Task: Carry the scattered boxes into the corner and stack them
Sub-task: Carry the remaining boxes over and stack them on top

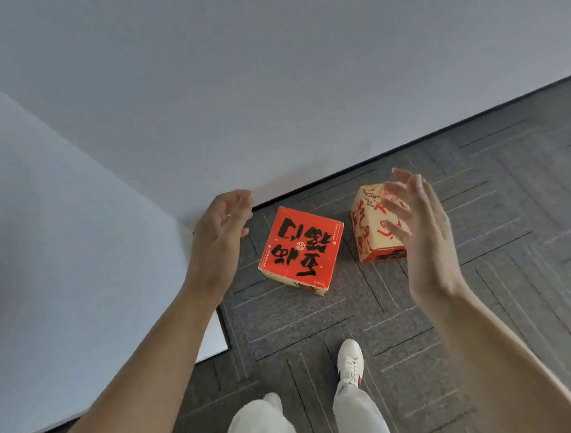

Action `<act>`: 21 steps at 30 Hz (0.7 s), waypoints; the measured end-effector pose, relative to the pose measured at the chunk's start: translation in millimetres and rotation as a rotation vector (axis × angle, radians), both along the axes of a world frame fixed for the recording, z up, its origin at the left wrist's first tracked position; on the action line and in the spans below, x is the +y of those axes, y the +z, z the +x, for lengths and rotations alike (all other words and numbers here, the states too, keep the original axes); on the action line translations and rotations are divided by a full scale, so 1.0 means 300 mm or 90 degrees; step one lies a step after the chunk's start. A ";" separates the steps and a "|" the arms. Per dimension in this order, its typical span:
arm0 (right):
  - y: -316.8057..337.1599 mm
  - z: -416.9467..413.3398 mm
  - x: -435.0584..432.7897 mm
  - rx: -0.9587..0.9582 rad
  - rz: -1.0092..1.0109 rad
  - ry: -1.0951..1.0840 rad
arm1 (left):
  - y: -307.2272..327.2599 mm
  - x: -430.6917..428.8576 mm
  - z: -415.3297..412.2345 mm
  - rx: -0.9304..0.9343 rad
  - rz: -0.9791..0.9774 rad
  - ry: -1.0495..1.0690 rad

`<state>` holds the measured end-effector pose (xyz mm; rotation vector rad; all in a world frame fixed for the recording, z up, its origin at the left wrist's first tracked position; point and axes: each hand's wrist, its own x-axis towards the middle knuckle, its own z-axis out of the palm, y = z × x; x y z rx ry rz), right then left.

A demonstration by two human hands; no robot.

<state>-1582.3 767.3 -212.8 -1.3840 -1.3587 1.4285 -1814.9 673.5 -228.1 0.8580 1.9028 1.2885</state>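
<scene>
Red box [300, 248] lies on the floor [475, 206] between our hands; cream box [364, 232] just beyond our right hand [417, 229]; it and our left hand [218, 229] hover spread, empty, probably to clasp one.

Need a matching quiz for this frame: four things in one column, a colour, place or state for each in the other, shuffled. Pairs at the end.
Things:
1. red-topped box
2. cream box
3. left hand
4. shoe

Descriptions:
A. partly behind the right hand in the view
B. open, holding nothing, left of both boxes
C. black characters on top
D. white, lowest in view

Pairs: 1-C, 2-A, 3-B, 4-D
</scene>
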 end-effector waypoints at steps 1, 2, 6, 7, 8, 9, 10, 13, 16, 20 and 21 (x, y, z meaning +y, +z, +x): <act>-0.068 -0.016 0.050 -0.005 -0.014 -0.004 | -0.064 0.036 -0.022 0.000 -0.023 -0.001; -0.147 -0.032 0.096 -0.012 -0.027 -0.008 | -0.133 0.073 -0.048 -0.003 -0.041 0.005; -0.536 -0.113 0.239 -0.061 -0.064 -0.003 | -0.488 0.218 -0.143 -0.053 -0.097 0.058; -0.643 -0.134 0.267 -0.073 -0.071 -0.005 | -0.596 0.255 -0.160 -0.063 -0.109 0.061; -0.753 -0.153 0.295 -0.083 -0.078 -0.005 | -0.707 0.292 -0.174 -0.068 -0.119 0.058; -0.864 -0.171 0.317 -0.092 -0.090 -0.002 | -0.822 0.322 -0.187 -0.073 -0.132 0.055; -0.973 -0.185 0.334 -0.098 -0.104 0.001 | -0.935 0.346 -0.199 -0.073 -0.148 0.056; -1.295 -0.206 0.359 -0.127 -0.128 0.003 | -1.274 0.406 -0.224 -0.055 -0.187 0.061; -1.584 -0.218 0.359 -0.157 -0.195 -0.011 | -1.573 0.429 -0.247 -0.034 -0.234 0.087; -1.887 -0.202 0.326 -0.185 -0.288 -0.026 | -1.863 0.412 -0.267 -0.015 -0.299 0.132; -1.945 -0.199 0.317 -0.194 -0.315 -0.034 | -1.917 0.401 -0.270 -0.012 -0.316 0.136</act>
